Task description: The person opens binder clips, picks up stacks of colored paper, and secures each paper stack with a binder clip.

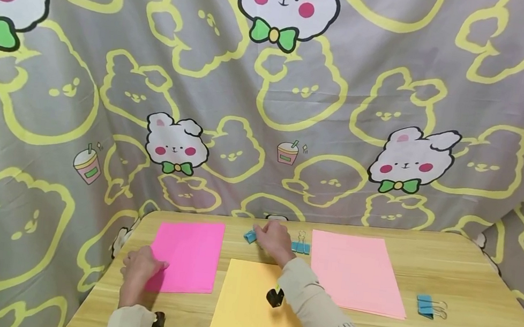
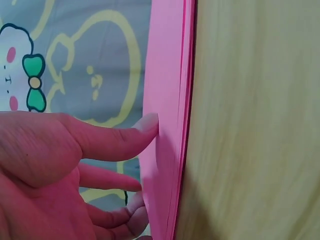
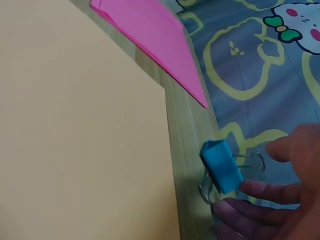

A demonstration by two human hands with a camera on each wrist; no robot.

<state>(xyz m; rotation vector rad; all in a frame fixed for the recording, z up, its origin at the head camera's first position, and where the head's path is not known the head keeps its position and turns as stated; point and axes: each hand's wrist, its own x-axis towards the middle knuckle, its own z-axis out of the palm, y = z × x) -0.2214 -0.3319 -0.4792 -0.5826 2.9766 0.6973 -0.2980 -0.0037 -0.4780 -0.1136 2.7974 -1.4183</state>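
Observation:
A bright pink stack of paper (image 1: 188, 255) lies at the left of the table. At its left edge is my left hand (image 1: 139, 271); in the left wrist view the thumb (image 2: 142, 127) touches the top sheet and the other fingers are by the stack's side. My right hand (image 1: 275, 240) reaches to the back of the table, beside a blue binder clip (image 3: 222, 166). Its fingertips (image 3: 247, 187) are at the clip's lower end, while the thumb stays apart. Whether they touch the clip I cannot tell.
Yellow-orange paper (image 1: 250, 308) lies in front, under my right forearm. Light pink paper (image 1: 351, 273) sits to its right. A second blue binder clip (image 1: 300, 248) lies behind, and a third blue binder clip (image 1: 426, 306) at the right. A patterned curtain (image 1: 268, 105) hangs along the back edge.

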